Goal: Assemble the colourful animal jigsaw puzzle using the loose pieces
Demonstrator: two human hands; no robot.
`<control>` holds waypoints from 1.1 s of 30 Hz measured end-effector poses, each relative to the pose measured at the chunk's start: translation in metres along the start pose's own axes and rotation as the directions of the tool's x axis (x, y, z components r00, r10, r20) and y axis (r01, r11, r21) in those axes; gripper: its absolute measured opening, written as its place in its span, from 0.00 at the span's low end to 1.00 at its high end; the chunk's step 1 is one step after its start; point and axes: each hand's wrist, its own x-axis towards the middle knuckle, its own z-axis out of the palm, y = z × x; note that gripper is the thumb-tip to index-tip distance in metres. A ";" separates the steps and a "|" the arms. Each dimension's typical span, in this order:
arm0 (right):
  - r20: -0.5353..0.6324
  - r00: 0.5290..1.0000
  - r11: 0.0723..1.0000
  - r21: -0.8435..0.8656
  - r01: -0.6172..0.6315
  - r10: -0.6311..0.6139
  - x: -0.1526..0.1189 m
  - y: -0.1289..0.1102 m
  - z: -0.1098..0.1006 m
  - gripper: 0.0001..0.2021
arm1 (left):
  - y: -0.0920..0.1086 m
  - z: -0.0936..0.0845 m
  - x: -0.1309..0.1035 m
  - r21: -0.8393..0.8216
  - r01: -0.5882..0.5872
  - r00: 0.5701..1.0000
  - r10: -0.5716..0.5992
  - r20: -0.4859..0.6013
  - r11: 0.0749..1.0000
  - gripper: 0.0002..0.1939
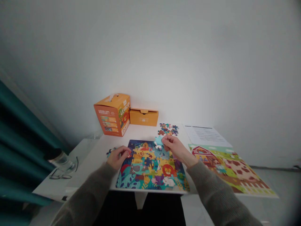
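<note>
A colourful animal jigsaw puzzle [150,171], with a red-maned lion and a white rabbit, lies on the white table in front of me. Above its upper right part, my right hand [172,145] pinches a light blue puzzle piece [158,140] between thumb and fingers. My left hand [118,157] is at the puzzle's left edge, its fingers curled together. Whatever may be between those fingertips is hidden or too small to name. A few loose dark pieces [109,152] lie just behind the left hand.
More loose puzzle pieces [168,129] lie at the back. An orange puzzle box [113,116] and an orange drawer-like box [144,117] stand by the wall. At right are a printed sheet [204,135] and a farm picture [235,168]; at left, glasses [61,176] and a jar [63,160].
</note>
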 end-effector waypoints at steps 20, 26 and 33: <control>-0.019 0.999 0.931 -0.363 -0.034 0.029 -0.081 0.049 -0.022 0.19 | 0.001 0.002 0.000 0.060 0.029 0.996 -0.034 0.082 0.998 0.12; 0.020 0.998 0.859 -0.511 -0.043 0.062 -0.086 0.049 -0.013 0.18 | 0.047 0.023 0.002 0.167 -0.294 0.911 0.223 0.348 0.941 0.09; -0.020 0.999 0.676 -0.736 -0.031 0.025 -0.080 0.057 -0.002 0.19 | 0.077 0.073 0.007 0.190 -0.581 0.714 0.383 0.586 0.792 0.09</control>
